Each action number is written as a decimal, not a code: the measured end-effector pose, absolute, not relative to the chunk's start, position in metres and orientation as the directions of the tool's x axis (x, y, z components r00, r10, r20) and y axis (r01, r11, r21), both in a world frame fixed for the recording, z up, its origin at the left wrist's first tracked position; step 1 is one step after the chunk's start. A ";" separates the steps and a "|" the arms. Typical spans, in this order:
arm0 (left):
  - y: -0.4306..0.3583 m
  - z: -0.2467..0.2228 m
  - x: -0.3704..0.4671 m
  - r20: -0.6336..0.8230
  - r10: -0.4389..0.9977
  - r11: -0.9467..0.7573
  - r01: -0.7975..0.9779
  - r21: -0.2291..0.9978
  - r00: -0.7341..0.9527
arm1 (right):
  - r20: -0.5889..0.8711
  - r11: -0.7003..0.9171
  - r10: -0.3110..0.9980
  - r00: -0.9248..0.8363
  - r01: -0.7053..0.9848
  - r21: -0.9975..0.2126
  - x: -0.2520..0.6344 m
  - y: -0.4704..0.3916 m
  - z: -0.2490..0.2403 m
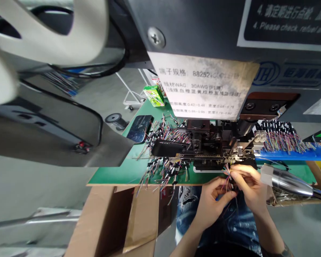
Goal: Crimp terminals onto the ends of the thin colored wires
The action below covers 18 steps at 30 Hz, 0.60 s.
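My left hand (213, 200) is closed around the lower part of a bundle of thin coloured wires (227, 170), whose loose ends fan out upward. My right hand (247, 182) pinches wire at the upper part of the same bundle, its thumb and forefinger together. Dark cable hangs below the fingers, over my lap. Both hands are at the front edge of the green table, just in front of the terminal crimping machine (203, 142). Its crimping head (237, 151) stands right above my right fingertips. Which single wire is pinched is too small to tell.
Wire harnesses (166, 167) lie piled left of the machine, beside a phone (139, 128) and a green box (153, 95). More harnesses (278, 137) rest on a blue tray at right. A metal tube (291, 182) juts in near my right hand. An open cardboard box (139, 217) stands below the table.
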<state>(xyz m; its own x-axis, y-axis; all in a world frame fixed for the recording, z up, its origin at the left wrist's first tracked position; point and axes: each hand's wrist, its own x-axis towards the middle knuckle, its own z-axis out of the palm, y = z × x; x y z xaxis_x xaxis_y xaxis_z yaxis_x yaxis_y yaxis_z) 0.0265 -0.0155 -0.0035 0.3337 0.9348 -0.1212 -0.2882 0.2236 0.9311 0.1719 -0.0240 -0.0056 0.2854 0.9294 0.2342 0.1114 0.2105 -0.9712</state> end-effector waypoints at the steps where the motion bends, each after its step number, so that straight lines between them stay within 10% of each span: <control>1: -0.014 -0.003 0.028 -0.102 0.943 0.196 -0.285 0.938 0.315 | 0.222 0.202 0.930 0.293 0.097 -0.974 0.171 -0.023 -0.005; 18: -0.010 -0.004 0.034 -0.012 0.973 0.073 -0.253 0.965 0.232 | 0.121 0.094 0.955 0.271 0.111 -0.989 0.169 -0.012 0.010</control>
